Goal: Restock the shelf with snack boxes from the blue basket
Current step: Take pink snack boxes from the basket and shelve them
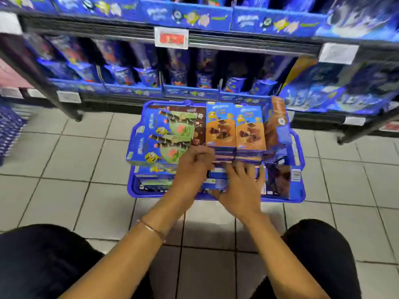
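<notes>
A blue basket [299, 147] stands on the tiled floor below the shelf [248, 45], packed with stacked snack boxes. Green-fronted boxes [164, 137] lie on its left side and orange-brown boxes [235, 128] on its right. My left hand [194, 165] reaches into the middle of the basket with fingers curled at the near edge of the orange-brown stack. My right hand [239, 186] lies beside it, fingers spread over the blue box edges [218, 175] lower in the basket. Motion blur hides whether either hand grips a box.
Blue snack packs [151, 74] fill the lower shelf, with dark gaps between some rows. A price tag [171, 38] hangs on the upper shelf rail. My knees in black trousers [43, 262] frame the floor tiles in front. Another blue crate [8, 130] sits at far left.
</notes>
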Tool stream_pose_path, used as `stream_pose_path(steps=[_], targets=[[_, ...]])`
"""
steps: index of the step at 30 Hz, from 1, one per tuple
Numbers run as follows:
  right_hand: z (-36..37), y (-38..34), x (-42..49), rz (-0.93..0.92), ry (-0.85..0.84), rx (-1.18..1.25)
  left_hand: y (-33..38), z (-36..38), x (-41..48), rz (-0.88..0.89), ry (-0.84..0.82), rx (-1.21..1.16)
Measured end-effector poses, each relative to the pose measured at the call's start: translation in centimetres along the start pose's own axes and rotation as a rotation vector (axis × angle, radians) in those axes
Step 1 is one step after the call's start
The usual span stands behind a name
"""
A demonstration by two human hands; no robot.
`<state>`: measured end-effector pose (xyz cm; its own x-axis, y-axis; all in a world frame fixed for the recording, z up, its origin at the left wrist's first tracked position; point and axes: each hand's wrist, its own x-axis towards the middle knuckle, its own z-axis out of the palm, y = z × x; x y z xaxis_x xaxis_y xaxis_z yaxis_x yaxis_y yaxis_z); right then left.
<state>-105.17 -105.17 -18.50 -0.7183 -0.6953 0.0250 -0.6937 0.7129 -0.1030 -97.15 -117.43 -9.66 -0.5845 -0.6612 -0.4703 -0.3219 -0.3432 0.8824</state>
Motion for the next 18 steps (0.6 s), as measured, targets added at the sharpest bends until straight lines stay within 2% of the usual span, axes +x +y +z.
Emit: stream_pose_path(steps=[3, 6, 12, 16, 18], targets=[[-1.7, 0.1, 0.3, -0.006, -0.079, 0.091, 0.3, 0.5, -0.2, 0.000, 0.026, -0.014], [-3.7, 0.8, 1.0, 0.014, -0.044, 0.242, 1.5, 0.2, -0.7, 0.026, 0.058, -0.046], [-7.2, 2.0, 2.0, 0.071, 0.044, 0.823, 1.5, -1.7, -0.3, 0.085, 0.084, 0.022], [-10.1, 1.1, 2.3, 0.067, 0.080, 1.188, 1.2, -2.1, -0.6, 0.060, 0.007, -0.011], [-10.9, 0.5, 2.4, 0.063, 0.024, 1.365, 1.0, -2.1, -0.7, 0.046, -0.054, -0.037]])
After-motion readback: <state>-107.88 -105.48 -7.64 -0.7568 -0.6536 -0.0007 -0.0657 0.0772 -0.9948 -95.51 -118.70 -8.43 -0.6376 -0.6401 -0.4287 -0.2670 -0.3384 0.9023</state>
